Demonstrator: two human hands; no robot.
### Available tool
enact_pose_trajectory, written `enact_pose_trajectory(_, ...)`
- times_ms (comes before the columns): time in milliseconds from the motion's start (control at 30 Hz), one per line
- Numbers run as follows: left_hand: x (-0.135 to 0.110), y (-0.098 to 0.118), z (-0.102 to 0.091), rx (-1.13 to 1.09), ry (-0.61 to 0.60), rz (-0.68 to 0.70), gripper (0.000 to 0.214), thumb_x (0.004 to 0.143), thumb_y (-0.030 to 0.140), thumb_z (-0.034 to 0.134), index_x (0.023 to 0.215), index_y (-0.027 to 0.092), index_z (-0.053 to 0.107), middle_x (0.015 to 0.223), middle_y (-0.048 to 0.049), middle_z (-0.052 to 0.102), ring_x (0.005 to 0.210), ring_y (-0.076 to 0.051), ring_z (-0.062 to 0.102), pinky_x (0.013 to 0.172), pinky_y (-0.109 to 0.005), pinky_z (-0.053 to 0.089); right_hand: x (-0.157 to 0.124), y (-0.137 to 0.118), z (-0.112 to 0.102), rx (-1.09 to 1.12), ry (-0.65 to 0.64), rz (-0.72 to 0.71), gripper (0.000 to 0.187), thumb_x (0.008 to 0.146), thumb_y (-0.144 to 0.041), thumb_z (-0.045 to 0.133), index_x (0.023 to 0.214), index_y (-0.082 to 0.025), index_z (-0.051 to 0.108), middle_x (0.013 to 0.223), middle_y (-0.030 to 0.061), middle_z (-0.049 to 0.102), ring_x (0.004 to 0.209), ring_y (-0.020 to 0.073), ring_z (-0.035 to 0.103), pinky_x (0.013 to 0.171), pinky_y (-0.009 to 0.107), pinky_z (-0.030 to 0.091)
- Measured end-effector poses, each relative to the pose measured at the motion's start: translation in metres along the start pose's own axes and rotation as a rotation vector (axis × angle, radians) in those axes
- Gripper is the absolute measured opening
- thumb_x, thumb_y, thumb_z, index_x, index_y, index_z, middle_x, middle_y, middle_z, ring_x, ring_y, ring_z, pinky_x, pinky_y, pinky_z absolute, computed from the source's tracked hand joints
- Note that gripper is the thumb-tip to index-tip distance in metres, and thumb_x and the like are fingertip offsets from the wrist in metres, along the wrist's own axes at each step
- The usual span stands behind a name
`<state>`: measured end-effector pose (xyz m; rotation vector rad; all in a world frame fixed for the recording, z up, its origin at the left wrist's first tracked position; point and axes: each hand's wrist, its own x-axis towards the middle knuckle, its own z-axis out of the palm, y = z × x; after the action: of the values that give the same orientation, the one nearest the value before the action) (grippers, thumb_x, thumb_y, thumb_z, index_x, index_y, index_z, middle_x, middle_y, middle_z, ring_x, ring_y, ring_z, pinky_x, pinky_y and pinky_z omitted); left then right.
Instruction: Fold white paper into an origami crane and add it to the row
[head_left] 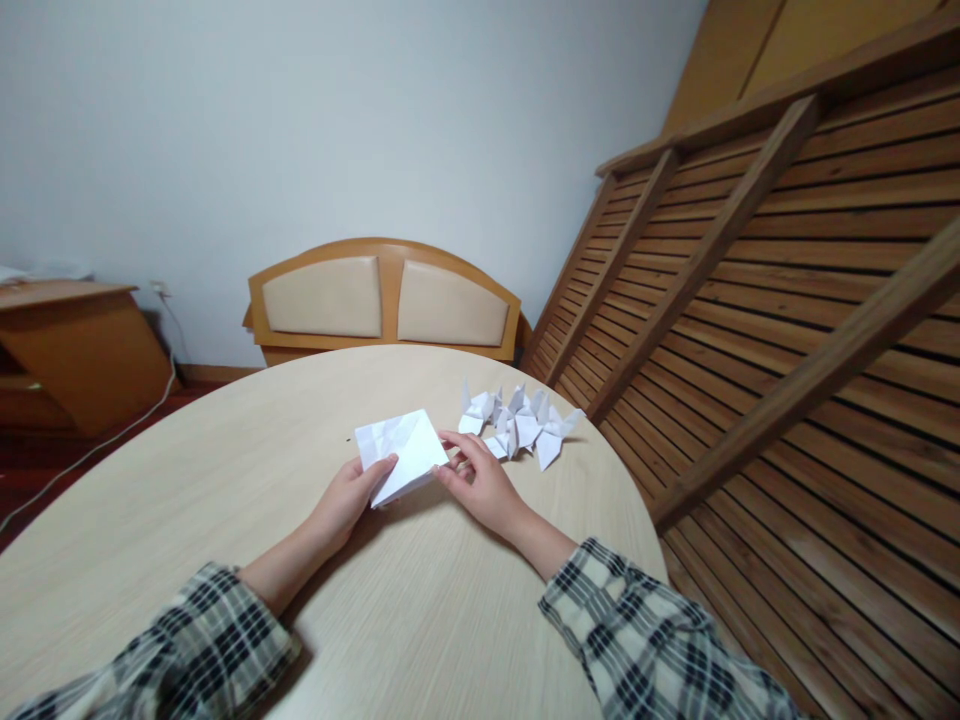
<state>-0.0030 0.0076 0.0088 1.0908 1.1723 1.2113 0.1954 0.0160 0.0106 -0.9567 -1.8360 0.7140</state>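
Observation:
A folded sheet of white paper [405,447] with crease lines is held a little above the round table. My left hand [351,497] grips its lower left part, thumb on top and the other fingers hidden beneath. At the right corner of the paper, my right hand [480,482] has its thumb and fingers closed on the edge. Just beyond my right hand lies a cluster of several white folded-paper cranes [527,425], standing close together on the table.
The round pale wood table [450,620] fills the lower middle. A padded wooden headboard [390,300] stands behind it by the wall. Large slatted wooden panels [750,330] lean along the right. A wooden desk [75,350] and a white cable [112,440] are at the left.

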Motion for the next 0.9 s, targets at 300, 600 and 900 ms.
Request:
enact_pose_trajectory(300,-0.0004,-0.005,-0.0028,0.082,-0.047,0.043,0.037,0.069,0.047,0.069,0.081,0.013,0.069,0.068,-0.0067,0.069,0.054,-0.018,0.057,0.05,-0.027,0.043,0.0017,0.0009,-0.0013,-0.009,0.023,-0.056,0.034,0.086,-0.032,0.062,0.119,-0.025,0.058,0.113,0.0072,0.054,0.09,0.0157,0.057,0.081,0.034,0.051)
enact_pose_trajectory(600,-0.0027,0.0018,-0.0005,0.266,-0.1,0.103,0.039,0.064,0.053,0.067,0.063,0.014,0.065,0.055,-0.0003,0.059,0.05,-0.014,0.046,0.049,-0.024,0.032,0.0035,-0.0054,-0.004,-0.091,0.034,-0.15,0.017,0.081,-0.035,0.07,0.093,-0.023,0.067,0.09,0.003,0.057,0.088,0.0173,0.056,0.083,0.033,0.045)
enact_pose_trajectory(900,-0.0019,0.0004,-0.0023,0.138,-0.094,0.016,0.047,0.064,0.053,0.072,0.082,0.01,0.069,0.074,-0.0066,0.07,0.064,-0.019,0.056,0.06,-0.027,0.04,0.0038,0.0014,-0.0047,-0.145,-0.039,-0.225,0.021,0.072,-0.034,0.079,0.089,-0.024,0.073,0.079,0.0001,0.06,0.084,0.0171,0.055,0.08,0.032,0.04)
